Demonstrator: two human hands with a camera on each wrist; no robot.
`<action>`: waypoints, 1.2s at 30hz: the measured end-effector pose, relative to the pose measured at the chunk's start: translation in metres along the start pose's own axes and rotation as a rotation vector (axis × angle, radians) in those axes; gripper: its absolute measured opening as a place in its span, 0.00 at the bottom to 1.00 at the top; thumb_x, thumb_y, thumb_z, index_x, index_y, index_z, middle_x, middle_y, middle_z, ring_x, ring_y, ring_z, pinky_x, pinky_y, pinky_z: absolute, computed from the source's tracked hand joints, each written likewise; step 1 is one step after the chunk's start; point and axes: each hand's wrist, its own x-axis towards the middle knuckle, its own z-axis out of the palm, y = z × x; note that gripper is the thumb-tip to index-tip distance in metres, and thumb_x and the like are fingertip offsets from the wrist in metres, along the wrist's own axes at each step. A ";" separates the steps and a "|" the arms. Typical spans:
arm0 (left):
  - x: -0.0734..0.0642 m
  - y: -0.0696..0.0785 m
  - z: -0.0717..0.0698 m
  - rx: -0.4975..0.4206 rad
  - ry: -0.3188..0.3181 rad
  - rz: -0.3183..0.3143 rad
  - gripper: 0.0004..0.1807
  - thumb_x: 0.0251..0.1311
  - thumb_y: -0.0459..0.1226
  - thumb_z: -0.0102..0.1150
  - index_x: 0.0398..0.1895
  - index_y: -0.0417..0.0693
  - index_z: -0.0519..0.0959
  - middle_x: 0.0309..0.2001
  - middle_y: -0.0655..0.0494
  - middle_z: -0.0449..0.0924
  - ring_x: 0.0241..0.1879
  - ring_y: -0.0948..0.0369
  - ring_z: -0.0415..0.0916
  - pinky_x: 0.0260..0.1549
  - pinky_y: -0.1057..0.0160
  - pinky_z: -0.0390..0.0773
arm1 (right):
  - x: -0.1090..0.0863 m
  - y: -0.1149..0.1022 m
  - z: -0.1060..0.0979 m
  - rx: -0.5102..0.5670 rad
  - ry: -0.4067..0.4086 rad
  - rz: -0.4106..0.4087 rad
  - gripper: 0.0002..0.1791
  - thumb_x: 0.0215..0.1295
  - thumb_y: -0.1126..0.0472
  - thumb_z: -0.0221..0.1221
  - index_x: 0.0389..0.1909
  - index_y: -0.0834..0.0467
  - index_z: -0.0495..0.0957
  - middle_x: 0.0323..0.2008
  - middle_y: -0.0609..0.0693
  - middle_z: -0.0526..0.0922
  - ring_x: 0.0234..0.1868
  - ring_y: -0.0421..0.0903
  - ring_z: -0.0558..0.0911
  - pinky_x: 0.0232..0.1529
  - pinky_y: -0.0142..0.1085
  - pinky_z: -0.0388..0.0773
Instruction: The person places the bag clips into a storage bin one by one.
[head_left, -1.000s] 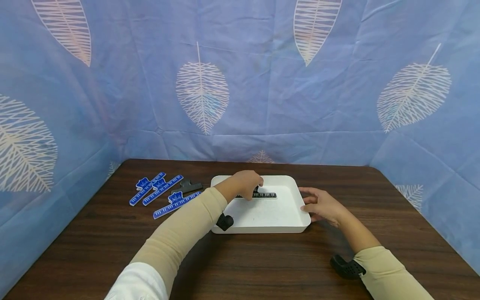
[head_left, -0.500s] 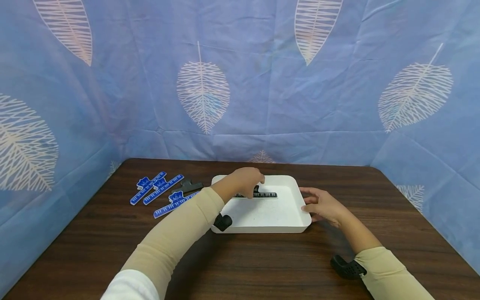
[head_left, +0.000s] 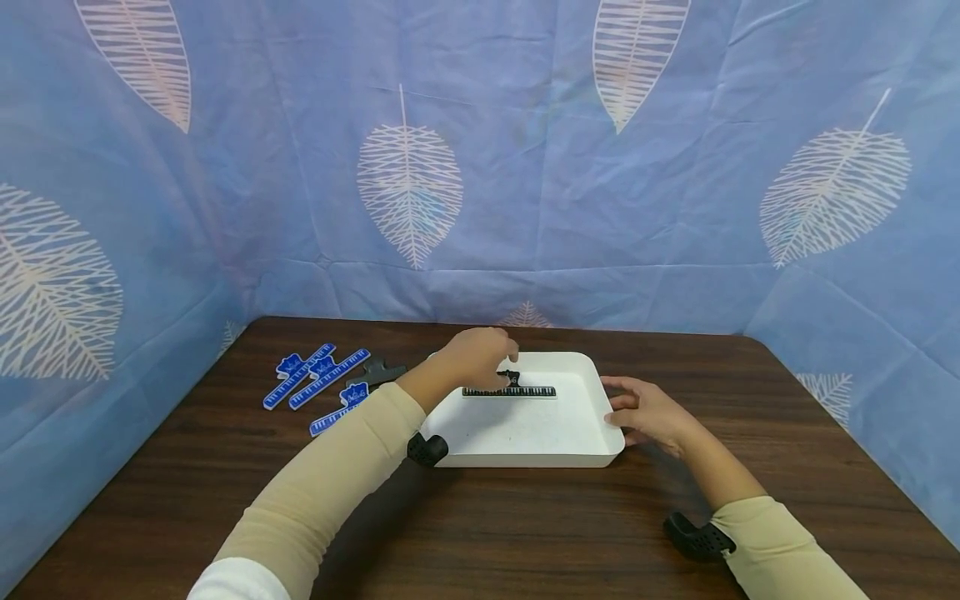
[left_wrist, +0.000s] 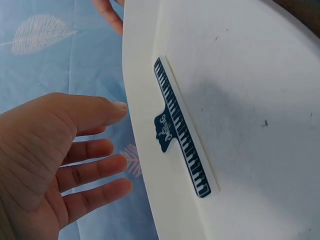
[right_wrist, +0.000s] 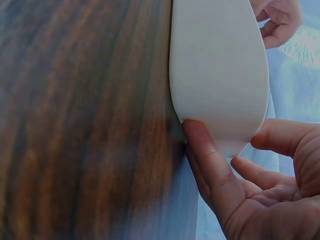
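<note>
A black sheet-music clip with a piano-key strip [head_left: 528,392] lies in the white tray [head_left: 555,429], near its far side. My left hand [head_left: 474,357] hovers over the tray's far left part, just beside the clip. In the left wrist view the fingers of that hand [left_wrist: 55,160] are parted and hold nothing, and the whole clip [left_wrist: 175,125] shows, apart from them. At the tray's right side is my right hand [head_left: 645,412]. In the right wrist view its thumb [right_wrist: 280,137] touches the rim, while a finger sits low against the outer wall [right_wrist: 220,75].
Left of the tray lie three blue piano-key clips, one far left [head_left: 296,375], one beside it [head_left: 327,379] and one nearer [head_left: 337,410], partly behind the left sleeve [head_left: 337,467]. A dark grey clip [head_left: 377,372] lies next to them. Everything stands on a brown wooden table [head_left: 480,533].
My left hand has let go of the black clip and drawn back up and to the left, leaving more of the clip in sight. The right hand stays at the tray.
</note>
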 end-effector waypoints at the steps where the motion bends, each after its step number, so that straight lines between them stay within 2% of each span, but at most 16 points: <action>1: -0.001 -0.002 0.000 -0.003 0.015 0.003 0.20 0.59 0.46 0.65 0.53 0.49 0.81 0.49 0.54 0.80 0.42 0.60 0.77 0.40 0.58 0.78 | 0.000 0.000 0.000 0.002 -0.001 -0.001 0.42 0.63 0.72 0.59 0.74 0.68 0.49 0.57 0.74 0.71 0.45 0.57 0.83 0.37 0.51 0.83; 7: -0.008 -0.007 -0.003 0.005 0.069 0.009 0.20 0.57 0.46 0.67 0.52 0.49 0.82 0.48 0.54 0.80 0.40 0.60 0.77 0.35 0.59 0.78 | 0.000 0.001 -0.001 0.006 -0.005 -0.007 0.41 0.63 0.73 0.59 0.73 0.70 0.48 0.58 0.75 0.70 0.45 0.58 0.83 0.37 0.51 0.83; 13: -0.017 -0.008 -0.008 0.022 0.097 0.020 0.19 0.56 0.44 0.68 0.50 0.49 0.83 0.46 0.55 0.81 0.38 0.60 0.77 0.35 0.57 0.79 | -0.001 0.000 -0.001 0.009 -0.003 -0.006 0.41 0.63 0.73 0.59 0.73 0.69 0.48 0.58 0.75 0.71 0.45 0.57 0.83 0.37 0.51 0.83; 24: -0.041 -0.011 -0.011 0.035 0.161 0.035 0.16 0.55 0.41 0.68 0.47 0.51 0.84 0.44 0.56 0.80 0.34 0.60 0.78 0.31 0.58 0.79 | 0.001 0.001 0.000 0.009 -0.004 -0.003 0.41 0.64 0.73 0.58 0.74 0.69 0.48 0.58 0.74 0.71 0.46 0.58 0.83 0.38 0.51 0.83; 30: -0.052 -0.014 -0.014 0.012 0.202 0.012 0.16 0.54 0.41 0.69 0.47 0.50 0.84 0.45 0.56 0.81 0.39 0.58 0.80 0.34 0.56 0.80 | 0.001 0.002 -0.001 0.006 0.000 -0.004 0.41 0.63 0.73 0.58 0.73 0.69 0.48 0.57 0.74 0.71 0.45 0.58 0.83 0.38 0.51 0.82; 36: -0.066 -0.016 -0.015 0.029 0.203 -0.029 0.16 0.54 0.42 0.69 0.46 0.52 0.85 0.44 0.56 0.81 0.37 0.60 0.79 0.32 0.57 0.80 | 0.000 0.001 0.000 0.009 0.000 -0.002 0.41 0.63 0.73 0.59 0.73 0.69 0.49 0.57 0.73 0.71 0.45 0.57 0.83 0.38 0.51 0.83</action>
